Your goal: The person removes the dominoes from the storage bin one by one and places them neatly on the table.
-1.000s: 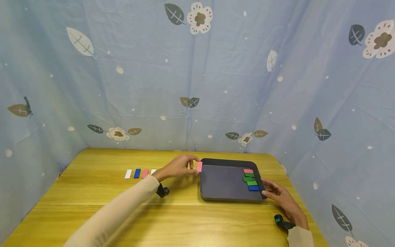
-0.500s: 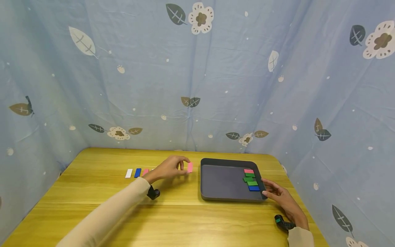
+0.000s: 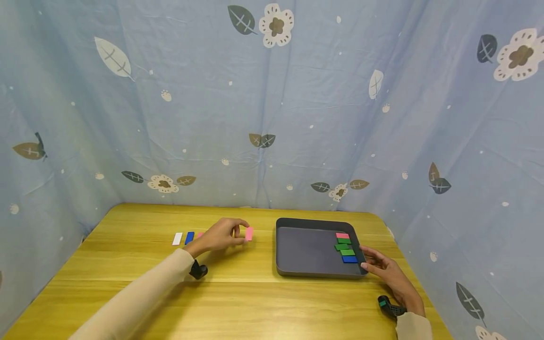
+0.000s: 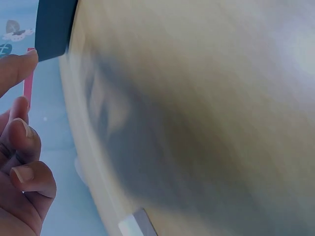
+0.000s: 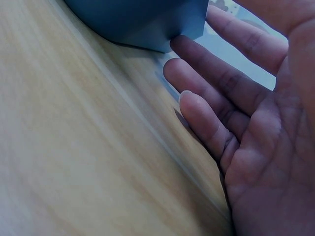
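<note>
Left of the tray, my left hand (image 3: 223,234) pinches a small flat pink tile (image 3: 249,233) between thumb and fingertips, raised above the table. The left wrist view shows that tile edge-on (image 4: 28,88). My right hand (image 3: 388,271) rests at the right side of the dark grey tray (image 3: 314,275), thumb and a fingertip on its rim. In the right wrist view its fingers (image 5: 206,120) are fairly straight and touch the tray's outer corner; the thumb tip is out of frame. Inside the tray, along the right, lie a pink tile (image 3: 342,235), several green tiles (image 3: 347,252) and a blue tile (image 3: 350,259).
Behind my left wrist a white tile (image 3: 177,238), a blue tile (image 3: 189,237) and a partly covered pink tile (image 3: 200,234) lie in a row on the wooden table (image 3: 238,307). Another white tile (image 4: 130,227) shows in the left wrist view. A curtain (image 3: 263,94) hangs behind.
My left hand has moved left with the pink tile, from the tray's left rim to a spot away from it. The right hand and the tray have stayed in place.
</note>
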{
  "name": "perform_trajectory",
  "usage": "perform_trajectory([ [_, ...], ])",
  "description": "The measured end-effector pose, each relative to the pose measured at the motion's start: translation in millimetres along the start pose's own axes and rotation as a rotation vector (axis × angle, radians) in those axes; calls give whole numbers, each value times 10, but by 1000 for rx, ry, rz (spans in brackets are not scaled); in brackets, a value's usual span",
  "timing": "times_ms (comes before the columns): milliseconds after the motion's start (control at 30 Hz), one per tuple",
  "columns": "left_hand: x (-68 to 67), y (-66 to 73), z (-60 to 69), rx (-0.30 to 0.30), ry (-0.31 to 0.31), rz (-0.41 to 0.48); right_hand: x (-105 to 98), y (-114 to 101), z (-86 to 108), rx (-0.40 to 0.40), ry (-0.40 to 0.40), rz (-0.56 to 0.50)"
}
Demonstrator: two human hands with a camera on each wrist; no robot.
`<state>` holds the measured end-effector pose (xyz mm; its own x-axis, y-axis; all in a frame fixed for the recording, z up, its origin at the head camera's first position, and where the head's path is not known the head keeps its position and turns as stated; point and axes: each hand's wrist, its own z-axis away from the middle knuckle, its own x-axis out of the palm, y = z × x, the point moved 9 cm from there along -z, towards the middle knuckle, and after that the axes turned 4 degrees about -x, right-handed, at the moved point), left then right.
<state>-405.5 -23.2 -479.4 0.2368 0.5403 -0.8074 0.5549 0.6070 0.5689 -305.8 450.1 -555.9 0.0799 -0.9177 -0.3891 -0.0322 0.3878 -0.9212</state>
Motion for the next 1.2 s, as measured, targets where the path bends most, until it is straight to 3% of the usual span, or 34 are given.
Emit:
perform_trajectory([
  [833,-168,-381,411,-41,44,-34,12,-6,18,-7,12,8],
  [1200,-256,-557,533,-101,59,-97,-2,4,16,-6,7,9],
])
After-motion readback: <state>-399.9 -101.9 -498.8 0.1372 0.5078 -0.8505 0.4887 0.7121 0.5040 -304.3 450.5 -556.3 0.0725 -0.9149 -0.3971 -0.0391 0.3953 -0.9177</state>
